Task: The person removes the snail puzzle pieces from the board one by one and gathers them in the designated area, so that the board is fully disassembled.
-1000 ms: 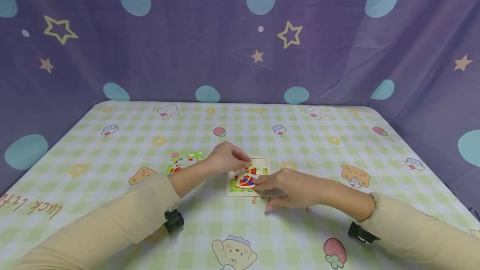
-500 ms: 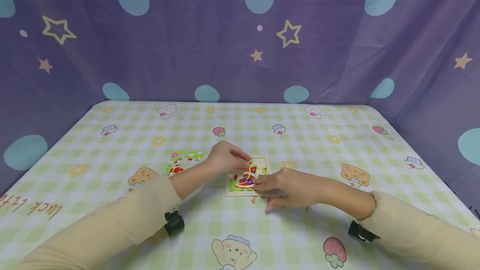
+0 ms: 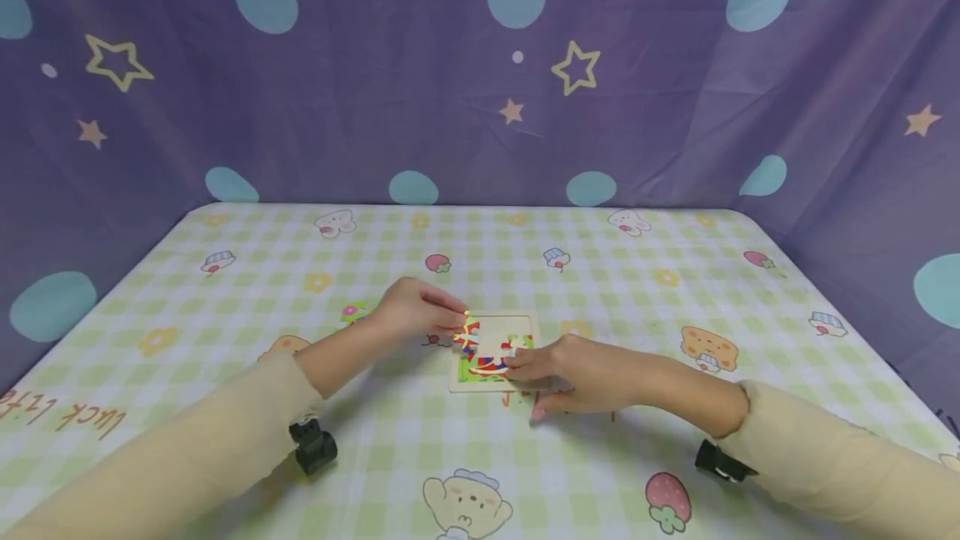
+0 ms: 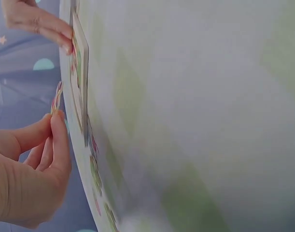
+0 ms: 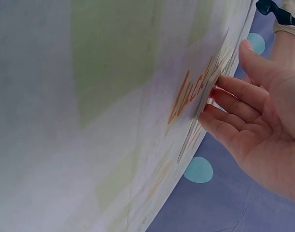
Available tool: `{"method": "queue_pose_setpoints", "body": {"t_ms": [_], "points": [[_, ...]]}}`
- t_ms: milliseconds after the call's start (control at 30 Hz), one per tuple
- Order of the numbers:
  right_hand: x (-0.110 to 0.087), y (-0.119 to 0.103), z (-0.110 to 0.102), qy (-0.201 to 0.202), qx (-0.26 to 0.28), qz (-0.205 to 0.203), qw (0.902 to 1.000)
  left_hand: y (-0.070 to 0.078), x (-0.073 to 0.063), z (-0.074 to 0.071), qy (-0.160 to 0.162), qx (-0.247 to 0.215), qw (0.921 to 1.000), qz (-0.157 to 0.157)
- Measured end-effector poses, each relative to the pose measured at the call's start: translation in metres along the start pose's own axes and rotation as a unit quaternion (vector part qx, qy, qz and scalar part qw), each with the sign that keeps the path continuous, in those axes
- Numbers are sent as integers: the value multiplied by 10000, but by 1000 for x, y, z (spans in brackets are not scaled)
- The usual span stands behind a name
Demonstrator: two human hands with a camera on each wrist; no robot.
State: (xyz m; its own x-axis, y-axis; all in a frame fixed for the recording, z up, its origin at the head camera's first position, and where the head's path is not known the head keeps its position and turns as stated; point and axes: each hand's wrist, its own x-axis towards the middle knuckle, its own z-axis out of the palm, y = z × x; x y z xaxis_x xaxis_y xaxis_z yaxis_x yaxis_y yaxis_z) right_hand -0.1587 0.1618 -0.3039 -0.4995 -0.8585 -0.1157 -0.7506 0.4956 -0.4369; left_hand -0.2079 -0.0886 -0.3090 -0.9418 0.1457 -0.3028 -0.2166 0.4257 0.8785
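My left hand pinches a red, yellow and blue jigsaw piece between thumb and fingertips, raised over the left side of a wooden puzzle tray. In the left wrist view that piece stands edge-on, apart from the tray. Fitted pieces fill the tray's lower part, with bare wood showing above them. My right hand rests its extended fingertips on the pieces at the tray's right side, its thumb apart on the tablecloth side. The right wrist view shows those fingers lying along the tray edge.
Loose jigsaw pieces lie left of the tray, partly hidden by the left forearm; the left wrist view shows several in a line. A checked tablecloth covers the table. A purple curtain hangs behind it.
My left hand has moved left with the pinched piece, from the middle of the tray to its left edge, baring more of the tray's wood. The right hand has stayed in place.
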Motion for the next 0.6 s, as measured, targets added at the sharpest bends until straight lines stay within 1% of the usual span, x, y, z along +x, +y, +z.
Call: {"method": "queue_pose_setpoints", "body": {"t_ms": [100,233,333,400,500,600], "points": [[0,0,0,-3,19,10,10000,-4,-3,-8,-23,-197,9997,-115],[0,0,0,12,14,13,10000,-9,-7,-18,-139,-524,9985,-109],[0,0,1,33,-12,11,10000,-12,-10,-26,-223,-627,9977,-105],[-1,0,1,40,4,9,10000,-14,-11,-32,-218,-669,9974,-136],[-1,0,1,46,54,4,10000,-19,-13,-39,-115,-586,9981,-138],[-1,0,1,48,78,-11,10000,-23,-15,-45,44,-329,9994,-117]]}}
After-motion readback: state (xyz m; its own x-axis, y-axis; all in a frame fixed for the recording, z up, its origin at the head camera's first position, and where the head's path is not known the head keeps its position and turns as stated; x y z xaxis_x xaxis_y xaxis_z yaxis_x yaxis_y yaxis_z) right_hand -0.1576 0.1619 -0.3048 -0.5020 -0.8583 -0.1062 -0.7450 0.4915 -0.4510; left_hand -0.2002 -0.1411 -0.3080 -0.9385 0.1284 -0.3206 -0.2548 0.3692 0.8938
